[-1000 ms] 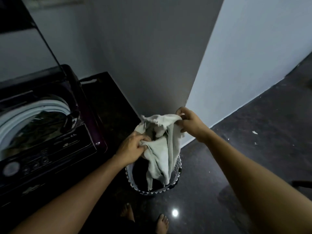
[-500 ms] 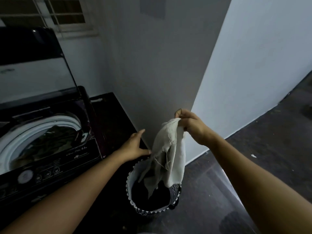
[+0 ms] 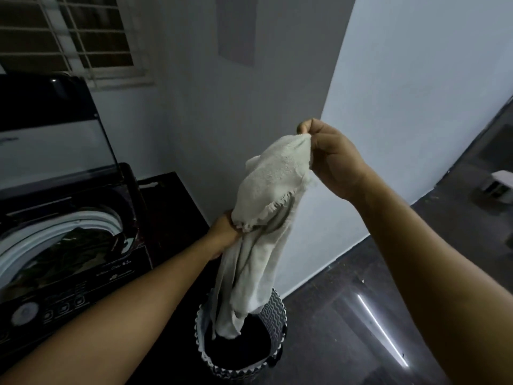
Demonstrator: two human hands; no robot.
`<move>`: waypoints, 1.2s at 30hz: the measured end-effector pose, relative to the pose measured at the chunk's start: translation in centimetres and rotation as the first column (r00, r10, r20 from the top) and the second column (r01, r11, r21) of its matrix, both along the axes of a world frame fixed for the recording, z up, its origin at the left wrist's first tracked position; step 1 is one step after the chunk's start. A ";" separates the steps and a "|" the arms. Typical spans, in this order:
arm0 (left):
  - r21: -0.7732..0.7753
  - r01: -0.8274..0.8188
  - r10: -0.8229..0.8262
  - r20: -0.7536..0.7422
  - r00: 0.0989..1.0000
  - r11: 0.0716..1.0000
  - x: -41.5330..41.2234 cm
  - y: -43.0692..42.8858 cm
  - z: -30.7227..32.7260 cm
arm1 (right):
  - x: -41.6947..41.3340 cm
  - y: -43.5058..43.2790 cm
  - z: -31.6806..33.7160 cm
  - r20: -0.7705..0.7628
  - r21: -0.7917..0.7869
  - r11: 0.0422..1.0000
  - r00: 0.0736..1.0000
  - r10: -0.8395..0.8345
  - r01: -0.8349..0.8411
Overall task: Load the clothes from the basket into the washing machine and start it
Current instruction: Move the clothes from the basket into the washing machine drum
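A pale frayed towel (image 3: 266, 207) hangs above the round patterned basket (image 3: 273, 312), its lower end dangling just inside the rim. My right hand (image 3: 330, 157) pinches the towel's top corner, held high. My left hand (image 3: 224, 234) grips the towel lower down at its left edge; the cloth hides most of its fingers. Dark clothes lie in the basket's bottom. The top-loading washing machine (image 3: 69, 262) stands at the left with its lid (image 3: 52, 129) raised, and dark clothes show inside its drum.
A dark low counter (image 3: 166, 207) sits between the machine and the grey wall. The wall corner (image 3: 327, 101) juts out behind the towel. A barred window (image 3: 69, 37) is at top left. Dark glossy floor (image 3: 416, 259) spreads to the right, with a small white object (image 3: 497, 184) on it.
My right hand has lifted the towel higher out of the basket. My left hand, empty half a second ago, now grips the towel's lower left edge.
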State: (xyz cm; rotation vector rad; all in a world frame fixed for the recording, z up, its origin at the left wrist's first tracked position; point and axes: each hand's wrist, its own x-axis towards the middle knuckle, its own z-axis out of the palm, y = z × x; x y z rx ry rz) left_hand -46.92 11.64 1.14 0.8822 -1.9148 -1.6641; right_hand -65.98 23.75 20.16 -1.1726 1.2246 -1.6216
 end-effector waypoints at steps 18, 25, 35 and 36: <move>-0.533 0.172 -0.038 0.253 0.967 0.828 0.6 0.3 9.5 | 2.6 1.3 -8.8 -0.525 0.589 0.804 0.794 0.307 0.079; -0.641 0.059 -0.006 0.085 0.996 0.765 0.8 -0.3 12.7 | 4.9 -1.2 -7.7 -0.623 0.220 0.961 0.782 0.008 0.166; -0.258 0.250 -0.198 0.212 0.957 0.933 5.4 -1.7 8.3 | 4.0 -1.7 -3.8 -0.587 -0.119 0.916 0.717 -0.377 0.384; -0.212 0.249 -0.208 0.198 0.958 0.945 5.5 -1.5 7.9 | 4.0 -1.8 -3.8 -0.700 -0.004 0.964 0.688 -0.193 0.266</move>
